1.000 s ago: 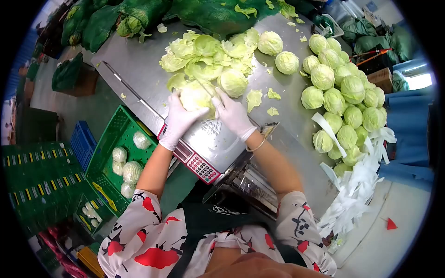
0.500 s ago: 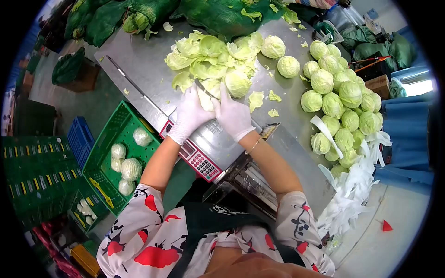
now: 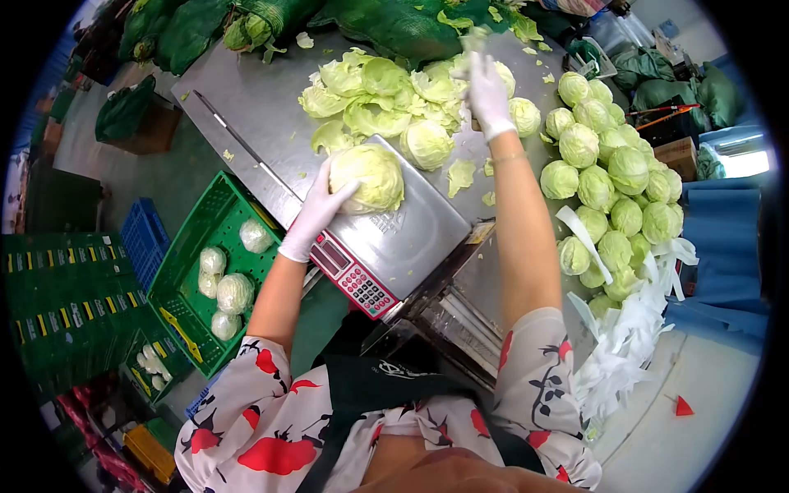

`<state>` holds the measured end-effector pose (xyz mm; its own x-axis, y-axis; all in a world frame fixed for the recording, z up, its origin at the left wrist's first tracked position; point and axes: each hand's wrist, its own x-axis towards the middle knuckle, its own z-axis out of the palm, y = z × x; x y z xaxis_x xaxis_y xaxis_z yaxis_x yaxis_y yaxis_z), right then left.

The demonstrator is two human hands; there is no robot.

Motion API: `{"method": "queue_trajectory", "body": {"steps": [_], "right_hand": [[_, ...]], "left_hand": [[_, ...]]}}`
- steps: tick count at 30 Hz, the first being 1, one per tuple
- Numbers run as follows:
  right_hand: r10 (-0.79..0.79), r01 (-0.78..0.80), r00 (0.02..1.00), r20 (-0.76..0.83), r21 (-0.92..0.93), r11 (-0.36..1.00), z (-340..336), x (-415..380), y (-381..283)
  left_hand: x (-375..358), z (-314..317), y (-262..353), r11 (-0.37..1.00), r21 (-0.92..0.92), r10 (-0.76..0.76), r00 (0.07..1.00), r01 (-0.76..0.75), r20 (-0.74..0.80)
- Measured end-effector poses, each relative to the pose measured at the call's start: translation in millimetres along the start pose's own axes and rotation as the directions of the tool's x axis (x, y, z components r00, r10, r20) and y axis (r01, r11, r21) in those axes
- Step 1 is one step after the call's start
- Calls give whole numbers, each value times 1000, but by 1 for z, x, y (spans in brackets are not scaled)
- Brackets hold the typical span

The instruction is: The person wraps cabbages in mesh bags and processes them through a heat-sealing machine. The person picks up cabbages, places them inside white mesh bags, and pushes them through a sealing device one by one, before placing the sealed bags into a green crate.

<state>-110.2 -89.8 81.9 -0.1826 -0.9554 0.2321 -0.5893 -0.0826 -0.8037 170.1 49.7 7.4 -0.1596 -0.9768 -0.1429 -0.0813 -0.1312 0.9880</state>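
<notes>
My left hand (image 3: 322,204), in a white glove, grips the left side of a pale green cabbage (image 3: 370,179) on the steel pan of the scale (image 3: 411,246). At the back right, my gloved right hand (image 3: 490,94) is stretched out past the loose leaves. A brown end, which looks like a knife handle (image 3: 475,125), pokes out under its palm; the blade cannot be made out. A blurred pale green scrap (image 3: 474,39) is at its fingertips. Another trimmed cabbage (image 3: 427,145) lies behind the scale, beside a heap of loose cabbage leaves (image 3: 382,90).
Several cabbages (image 3: 616,168) are piled on the right of the steel table (image 3: 255,82), with white strips (image 3: 625,353) below. On the left, a green crate (image 3: 181,271) holds several wrapped cabbages. Green net sacks (image 3: 386,29) line the back edge.
My right hand has left the cabbage and swung to the back right. My left hand now holds the cabbage, which sits nearer on the scale.
</notes>
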Motion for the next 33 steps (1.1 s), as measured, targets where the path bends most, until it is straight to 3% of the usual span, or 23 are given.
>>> {"method": "queue_trajectory", "body": {"steps": [1,3,4,7,10,14,16,19,23,26,28,30,32,33], "right_hand": [[51,-52,998,44,27,998,7,2,-8],[3,12,999,54,-285,959,26,3,-10],[-26,62,991,128,-283,957,26,-14,-15],[-112,129,900,422,-11,992,25,-53,-7],[-249,335,846,472,-106,936,31,-87,20],[-29,273,788,615,-307,912,3,-122,-17],[17,281,797,604,-396,874,0,-129,-26],[16,286,840,543,-466,837,7,-140,-30],[-159,341,915,372,-498,798,30,-153,-19],[-148,391,909,390,-671,630,38,-134,8],[171,41,948,269,-635,772,16,-93,19],[147,58,934,325,-544,837,15,-76,43],[-279,335,942,186,-481,810,26,-58,76],[-198,206,978,56,-301,931,27,-38,78]], "left_hand": [[5,3,-3,999,35,-4,1000,5,-21],[21,8,-22,995,101,-2,998,8,-60],[26,11,-35,976,214,81,980,-41,-180],[18,22,-16,959,279,134,955,-57,-263],[26,32,-28,970,240,50,997,-33,-65],[16,42,23,911,413,28,998,-3,-54],[17,44,26,901,433,40,997,-8,-66],[18,49,21,847,519,172,983,-117,-59],[19,49,19,853,513,156,985,-94,-78],[12,46,8,842,520,210,975,-143,-73],[-11,47,1,811,532,316,948,-243,-49],[-17,40,-19,923,353,206,972,-153,-116],[-24,29,-27,989,145,65,986,-43,-154],[-27,23,-24,997,-71,5,993,-14,-121]]}}
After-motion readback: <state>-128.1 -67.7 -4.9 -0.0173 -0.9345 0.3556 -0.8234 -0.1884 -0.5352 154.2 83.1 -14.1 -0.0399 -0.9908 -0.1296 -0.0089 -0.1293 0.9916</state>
